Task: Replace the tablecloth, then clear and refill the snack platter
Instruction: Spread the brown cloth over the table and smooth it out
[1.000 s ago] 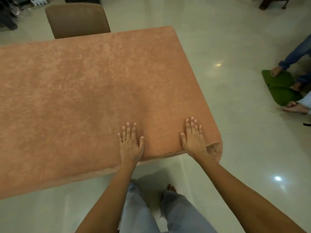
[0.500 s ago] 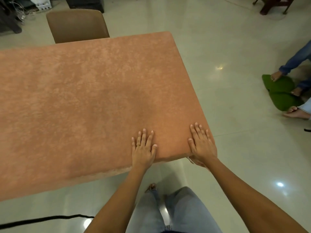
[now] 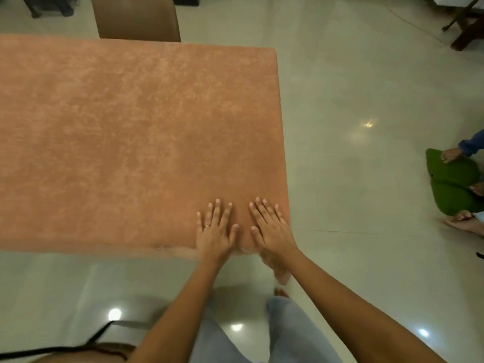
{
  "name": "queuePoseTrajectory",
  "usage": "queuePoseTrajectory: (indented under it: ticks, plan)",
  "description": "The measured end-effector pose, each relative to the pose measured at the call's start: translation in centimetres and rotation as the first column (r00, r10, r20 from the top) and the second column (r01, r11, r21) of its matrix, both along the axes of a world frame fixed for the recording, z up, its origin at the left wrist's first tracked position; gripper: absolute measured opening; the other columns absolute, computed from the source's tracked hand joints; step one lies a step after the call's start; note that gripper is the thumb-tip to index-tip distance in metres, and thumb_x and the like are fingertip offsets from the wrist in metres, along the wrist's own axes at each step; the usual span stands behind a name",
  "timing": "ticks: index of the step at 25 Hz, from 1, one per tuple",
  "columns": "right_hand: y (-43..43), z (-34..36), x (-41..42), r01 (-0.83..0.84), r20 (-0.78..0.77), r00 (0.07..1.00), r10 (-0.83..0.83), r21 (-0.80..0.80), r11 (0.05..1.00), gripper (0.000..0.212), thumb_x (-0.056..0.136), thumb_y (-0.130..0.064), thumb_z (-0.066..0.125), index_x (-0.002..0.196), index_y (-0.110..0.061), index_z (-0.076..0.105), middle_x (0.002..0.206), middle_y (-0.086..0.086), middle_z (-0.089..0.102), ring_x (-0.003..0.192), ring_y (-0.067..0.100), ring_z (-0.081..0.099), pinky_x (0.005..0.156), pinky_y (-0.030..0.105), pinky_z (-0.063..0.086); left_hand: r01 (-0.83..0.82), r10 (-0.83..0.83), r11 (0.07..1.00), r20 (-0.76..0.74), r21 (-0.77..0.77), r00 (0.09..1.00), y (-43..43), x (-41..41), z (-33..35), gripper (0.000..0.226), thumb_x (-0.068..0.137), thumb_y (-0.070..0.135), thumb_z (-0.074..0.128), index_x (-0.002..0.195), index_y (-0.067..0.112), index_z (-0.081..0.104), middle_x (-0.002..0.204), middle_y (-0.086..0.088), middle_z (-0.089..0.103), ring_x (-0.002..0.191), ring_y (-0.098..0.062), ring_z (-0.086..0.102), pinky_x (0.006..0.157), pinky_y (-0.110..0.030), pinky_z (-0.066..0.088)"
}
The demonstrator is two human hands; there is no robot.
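An orange, mottled tablecloth covers the whole table and hangs a little over the near edge. My left hand lies flat on it near the near right corner, fingers straight and spread, a ring on one finger. Beside it, my right hand presses flat on the cloth right at the corner, fingers straight. The two hands lie close together, thumbs almost touching. No snack platter is in view.
A brown chair stands at the table's far side. On the right, a green cloth lies on the glossy floor with other people's bare feet on and around it. Dark wooden furniture legs show at the top right.
Both hands have slid right along the near edge toward the corner and come closer together. The view has shifted right as I stepped that way.
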State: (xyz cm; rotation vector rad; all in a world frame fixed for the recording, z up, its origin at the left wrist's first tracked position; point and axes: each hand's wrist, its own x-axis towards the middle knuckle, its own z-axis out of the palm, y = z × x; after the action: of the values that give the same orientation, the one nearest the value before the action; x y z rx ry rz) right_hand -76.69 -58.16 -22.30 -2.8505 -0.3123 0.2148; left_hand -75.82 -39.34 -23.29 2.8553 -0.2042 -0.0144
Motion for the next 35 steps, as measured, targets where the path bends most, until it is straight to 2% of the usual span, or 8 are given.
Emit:
queuePoseTrajectory:
  ticks: [5,10,16,19,22,26,29,35]
  plan:
    - [-8.3,0.8,0.0,-0.180,-0.040,0.983,0.180,0.003,0.984,0.060,0.098,-0.044,0.014,0.153,-0.024,0.005,0.160,-0.004,-0.003,0.147,0.012,-0.007,0.119,0.034,-0.003,-0.056,0.058,0.998,-0.053,0.037,0.997,-0.9,-0.5,0.4,0.063,0.090,0.054,0.024,0.148,0.030,0.033,0.156,-0.005,0.026,0.144,-0.028,0.024,0.115,-0.050,0.013]
    - [-8.3,1.7,3.6,-0.329,-0.023,0.943,0.331,0.048,0.943,0.064,0.096,-0.044,0.011,0.153,-0.016,0.005,0.158,-0.002,-0.009,0.145,0.015,-0.013,0.118,0.030,-0.008,-0.323,0.299,0.926,-0.143,-0.196,0.944,-8.1,-1.6,2.1,0.067,0.088,0.052,0.021,0.145,0.022,0.039,0.155,-0.012,0.027,0.144,-0.032,0.022,0.116,-0.050,0.009]
    - [-6.6,-0.3,2.4,-0.415,0.023,0.910,0.415,0.013,0.910,0.061,0.096,-0.037,0.020,0.150,-0.010,0.011,0.158,0.005,0.008,0.146,0.018,-0.001,0.117,0.041,0.001,-0.389,0.378,0.916,-0.112,-0.102,0.919,-10.6,-3.0,0.7,0.061,0.094,0.050,0.021,0.148,0.024,0.033,0.156,-0.008,0.024,0.145,-0.028,0.021,0.114,-0.041,-0.005]
    - [-6.5,-0.4,2.1,-0.428,0.015,0.904,0.428,0.018,0.903,0.063,0.096,-0.038,0.018,0.151,-0.009,0.011,0.159,0.008,0.010,0.147,0.020,0.000,0.117,0.041,-0.001,-0.412,0.406,0.908,-0.074,-0.081,0.911,-10.8,-3.3,0.4,0.061,0.093,0.050,0.018,0.149,0.026,0.030,0.157,-0.006,0.022,0.146,-0.026,0.018,0.116,-0.044,-0.001]
    - [-7.2,0.1,4.0,-0.560,0.020,0.828,0.560,0.022,0.828,0.062,0.095,-0.034,0.023,0.150,-0.005,0.019,0.158,0.010,0.015,0.147,0.023,0.008,0.117,0.037,-0.001,-0.570,0.565,0.817,-0.074,-0.087,0.821,-12.8,-2.0,1.5,0.068,0.090,0.048,0.014,0.148,0.019,0.032,0.156,-0.011,0.024,0.146,-0.028,0.018,0.117,-0.048,0.003]
    - [-9.6,0.0,8.1,-0.748,0.035,0.662,0.748,0.073,0.659,0.059,0.095,-0.033,0.023,0.150,-0.011,0.021,0.157,0.005,0.019,0.146,0.021,0.009,0.119,0.041,0.002,-0.744,0.733,0.612,-0.159,-0.268,0.661,-18.5,0.1,2.4,0.073,0.090,0.051,0.003,0.152,0.019,0.020,0.160,-0.006,0.012,0.148,-0.020,0.002,0.117,-0.036,-0.010]
    - [-11.9,-0.4,12.2,-0.833,0.055,0.553,0.831,0.028,0.553,0.058,0.096,-0.036,0.023,0.150,-0.016,0.021,0.157,0.004,0.023,0.145,0.024,0.017,0.119,0.043,0.004,-0.817,0.811,0.555,-0.120,-0.157,0.573,-20.8,0.7,1.5,0.071,0.091,0.053,0.003,0.152,0.020,0.019,0.160,-0.005,0.014,0.148,-0.021,0.005,0.119,-0.042,-0.003]
    - [-15.9,0.6,22.5,-0.774,0.008,0.633,0.774,-0.008,0.633,0.068,0.091,-0.045,0.002,0.152,-0.016,0.006,0.158,0.001,-0.003,0.147,0.022,-0.003,0.120,0.043,-0.002,-0.899,0.884,0.431,-0.168,-0.071,0.437,-22.0,1.3,2.3,0.062,0.094,0.048,0.017,0.153,0.026,0.016,0.161,-0.005,0.006,0.148,-0.023,0.000,0.118,-0.044,-0.007]
